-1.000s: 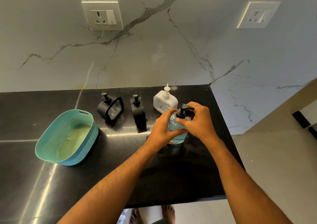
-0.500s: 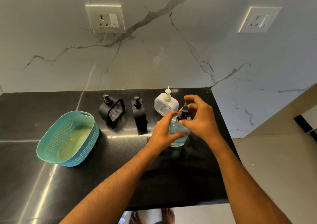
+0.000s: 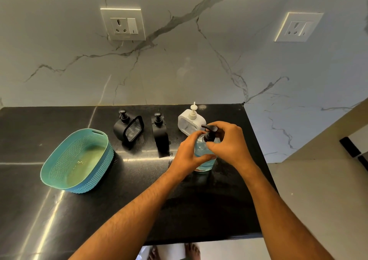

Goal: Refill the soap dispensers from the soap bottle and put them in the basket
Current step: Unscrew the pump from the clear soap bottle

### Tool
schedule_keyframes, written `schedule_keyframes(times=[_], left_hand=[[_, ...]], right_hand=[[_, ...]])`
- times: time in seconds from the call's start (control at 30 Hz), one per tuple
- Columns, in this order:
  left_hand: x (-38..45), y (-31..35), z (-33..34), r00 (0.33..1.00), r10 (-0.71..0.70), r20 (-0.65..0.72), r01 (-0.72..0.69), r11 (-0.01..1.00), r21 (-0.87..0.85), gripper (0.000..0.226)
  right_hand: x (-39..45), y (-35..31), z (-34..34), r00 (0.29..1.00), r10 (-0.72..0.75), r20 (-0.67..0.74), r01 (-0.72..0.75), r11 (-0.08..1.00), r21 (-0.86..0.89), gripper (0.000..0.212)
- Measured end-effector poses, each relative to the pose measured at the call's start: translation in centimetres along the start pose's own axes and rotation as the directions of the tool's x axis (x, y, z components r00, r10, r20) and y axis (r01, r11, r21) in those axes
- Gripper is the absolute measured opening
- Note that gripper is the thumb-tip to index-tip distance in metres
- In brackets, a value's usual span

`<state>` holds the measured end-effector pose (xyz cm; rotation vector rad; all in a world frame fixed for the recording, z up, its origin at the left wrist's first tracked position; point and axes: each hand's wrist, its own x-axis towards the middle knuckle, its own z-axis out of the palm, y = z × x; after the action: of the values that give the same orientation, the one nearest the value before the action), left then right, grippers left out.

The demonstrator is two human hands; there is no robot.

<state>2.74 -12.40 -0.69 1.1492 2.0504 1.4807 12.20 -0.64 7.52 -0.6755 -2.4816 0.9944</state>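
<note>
A black countertop (image 3: 59, 220) fills the lower view. At nine o'clock sits the teal basket (image 3: 77, 160), holding nothing. Toward twelve stand two black dispensers (image 3: 128, 128) (image 3: 160, 135) and a white dispenser (image 3: 189, 122). At centre, the soap bottle (image 3: 203, 158) of blue liquid stands upright; the left hand (image 3: 189, 156) wraps its body, the right hand (image 3: 231, 144) pinches its black pump (image 3: 210, 133).

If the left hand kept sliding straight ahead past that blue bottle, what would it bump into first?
Probably the white dispenser, which stands just behind the soap bottle that the left hand holds. Depth is hard to judge from this view.
</note>
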Motion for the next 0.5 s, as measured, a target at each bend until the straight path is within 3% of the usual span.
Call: schedule_keyframes(times=[0.17, 0.33, 0.5], left_hand=[[0.00, 0.09, -0.09, 1.000, 0.003, -0.006, -0.003, 1.000, 0.013, 0.068], [0.02, 0.09, -0.03, 1.000, -0.008, -0.008, 0.008, 1.000, 0.011, 0.076], [0.01, -0.07, 0.04, 1.000, -0.011, -0.005, 0.011, 1.000, 0.024, 0.066]], right_hand=[[-0.28, -0.19, 0.60, 0.994, 0.048, -0.100, -0.059, 0.992, -0.115, 0.042], [-0.06, -0.43, 0.23, 1.000, 0.001, -0.006, -0.001, 1.000, -0.029, 0.047], [0.28, -0.60, 0.42, 0.994, 0.060, -0.087, -0.078, 0.974, -0.213, 0.048]])
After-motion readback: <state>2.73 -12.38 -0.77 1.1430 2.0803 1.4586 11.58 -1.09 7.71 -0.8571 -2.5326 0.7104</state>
